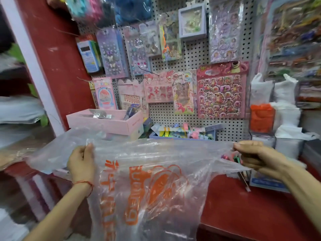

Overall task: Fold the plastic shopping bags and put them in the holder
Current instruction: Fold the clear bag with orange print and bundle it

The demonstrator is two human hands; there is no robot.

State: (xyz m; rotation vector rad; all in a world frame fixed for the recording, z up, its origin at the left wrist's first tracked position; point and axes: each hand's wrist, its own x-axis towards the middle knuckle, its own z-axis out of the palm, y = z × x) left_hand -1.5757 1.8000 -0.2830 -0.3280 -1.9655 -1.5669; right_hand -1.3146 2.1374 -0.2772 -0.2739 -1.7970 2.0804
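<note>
At nine o'clock of the view, blurred shelves (19, 108) with pale wrapped goods fill the left edge, and a red pillar (57, 58) rises beside them towards twelve.

The left hand (81, 164) is at eight o'clock, its fingers (88, 149) curled and pinching the upper edge of a clear plastic bag (147, 180) with orange print. A loose flap of the bag spreads past this hand towards nine o'clock. From the pinch the upper edge runs taut and nearly level across the middle of the view to the other hand. Below it the bag hangs down to six o'clock and passes out of the bottom of the view.

Just behind the stretched edge, towards eleven o'clock, is a pink box (107, 122). A blue tray (182, 135) of small coloured bits is at twelve, so there is little room past the edge. Above them a white pegboard (196, 54) hung with sticker packs closes off the back.

At four o'clock the red tabletop (243, 209) shows bare beside the hanging bag.

The right hand (255, 157) is at three o'clock, its fingers (243, 147) closed on the bag's upper edge, with more film draping below it. Near this hand, towards two o'clock, stands the clear holder (273, 94), whose compartments hold orange and white bags.
</note>
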